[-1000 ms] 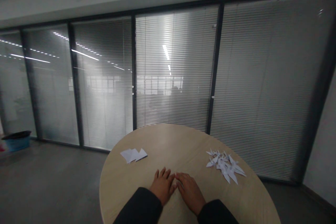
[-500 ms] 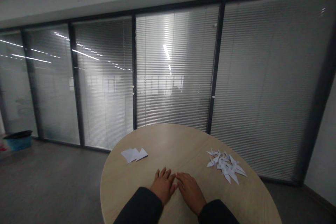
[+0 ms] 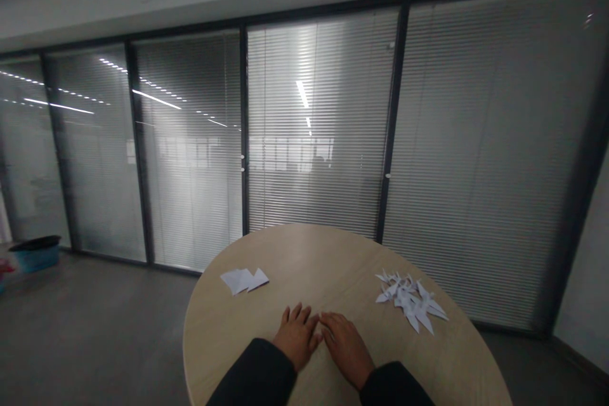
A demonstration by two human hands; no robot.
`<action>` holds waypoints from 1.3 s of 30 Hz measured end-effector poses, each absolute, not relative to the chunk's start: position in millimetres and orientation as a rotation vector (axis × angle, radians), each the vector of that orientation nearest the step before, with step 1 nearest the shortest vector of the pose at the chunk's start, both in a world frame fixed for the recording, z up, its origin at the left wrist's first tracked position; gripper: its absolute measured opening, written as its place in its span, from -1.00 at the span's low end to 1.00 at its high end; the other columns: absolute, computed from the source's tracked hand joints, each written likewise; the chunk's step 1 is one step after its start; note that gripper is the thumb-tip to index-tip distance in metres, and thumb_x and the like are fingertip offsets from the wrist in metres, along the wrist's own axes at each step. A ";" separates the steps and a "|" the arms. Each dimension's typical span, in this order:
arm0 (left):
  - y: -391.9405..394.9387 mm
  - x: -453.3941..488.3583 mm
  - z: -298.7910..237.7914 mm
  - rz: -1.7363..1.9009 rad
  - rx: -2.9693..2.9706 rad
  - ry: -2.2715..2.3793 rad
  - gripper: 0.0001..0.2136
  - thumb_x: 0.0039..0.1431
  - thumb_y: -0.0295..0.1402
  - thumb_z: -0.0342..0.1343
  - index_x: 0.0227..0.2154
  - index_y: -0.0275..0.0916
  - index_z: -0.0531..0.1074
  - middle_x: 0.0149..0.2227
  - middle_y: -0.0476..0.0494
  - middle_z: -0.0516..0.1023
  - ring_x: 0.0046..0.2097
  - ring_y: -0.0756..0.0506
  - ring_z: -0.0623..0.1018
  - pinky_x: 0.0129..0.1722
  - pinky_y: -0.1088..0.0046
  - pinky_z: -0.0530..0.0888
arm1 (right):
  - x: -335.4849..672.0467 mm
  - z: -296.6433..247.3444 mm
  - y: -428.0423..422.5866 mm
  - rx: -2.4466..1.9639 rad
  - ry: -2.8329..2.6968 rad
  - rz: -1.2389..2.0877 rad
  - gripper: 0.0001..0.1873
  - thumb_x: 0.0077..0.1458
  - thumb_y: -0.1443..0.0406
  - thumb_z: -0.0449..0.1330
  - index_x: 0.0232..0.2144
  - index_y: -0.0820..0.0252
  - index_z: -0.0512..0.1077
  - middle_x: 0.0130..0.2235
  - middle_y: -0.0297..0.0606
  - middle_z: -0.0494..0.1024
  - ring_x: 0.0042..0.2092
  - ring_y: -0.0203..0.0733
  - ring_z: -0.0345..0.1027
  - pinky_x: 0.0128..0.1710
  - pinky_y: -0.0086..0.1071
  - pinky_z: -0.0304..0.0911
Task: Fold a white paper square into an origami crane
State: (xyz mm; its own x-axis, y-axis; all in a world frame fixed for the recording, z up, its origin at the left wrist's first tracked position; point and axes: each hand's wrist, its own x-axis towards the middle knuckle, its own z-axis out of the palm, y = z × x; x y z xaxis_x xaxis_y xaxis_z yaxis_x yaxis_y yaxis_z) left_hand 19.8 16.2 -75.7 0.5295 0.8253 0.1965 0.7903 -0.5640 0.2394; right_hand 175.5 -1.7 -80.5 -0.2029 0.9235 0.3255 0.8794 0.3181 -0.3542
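Note:
My left hand and my right hand lie side by side, palms down, on a round light-wood table near its front edge. Both have their fingers stretched out flat and hold nothing; the fingertips nearly meet. A small stack of flat white paper pieces rests on the table to the far left of my hands. A heap of folded white paper shapes lies to the far right of them. Dark sleeves cover both forearms.
Behind the table runs a wall of glass panels with closed blinds and dark frames. A blue bin with a dark liner stands on the grey floor at the far left.
The view has drifted slightly to the right. My hands and the papers have stayed where they were.

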 end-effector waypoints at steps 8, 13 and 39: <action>16.6 18.9 -74.6 0.433 2.641 1.398 -0.55 0.24 -0.17 -0.21 0.15 -0.14 0.21 0.21 -0.22 0.23 0.25 -0.28 0.12 0.20 -0.03 0.03 | 175.9 -81.7 -2.5 -1.579 -2.097 0.121 -0.59 0.13 0.36 -0.09 -0.06 0.26 0.43 0.01 -0.12 0.47 0.09 -0.08 0.26 0.13 -0.23 0.10; 15.2 19.1 -73.5 0.435 2.640 1.399 -0.56 0.24 -0.18 -0.21 0.14 -0.13 0.21 0.21 -0.21 0.23 0.25 -0.28 0.13 0.20 -0.02 0.03 | 175.5 -80.1 -3.3 -1.572 -2.086 0.137 -0.58 0.11 0.37 -0.09 -0.06 0.28 0.44 0.01 -0.11 0.47 0.09 -0.08 0.26 0.13 -0.23 0.10; 13.6 19.1 -72.1 0.434 2.628 1.401 -0.56 0.24 -0.17 -0.20 0.14 -0.13 0.21 0.21 -0.21 0.23 0.25 -0.28 0.12 0.20 -0.03 0.02 | 175.0 -78.2 -5.2 -1.562 -2.066 0.138 -0.60 0.10 0.39 -0.06 -0.08 0.27 0.45 0.00 -0.11 0.48 0.07 -0.08 0.28 0.12 -0.23 0.11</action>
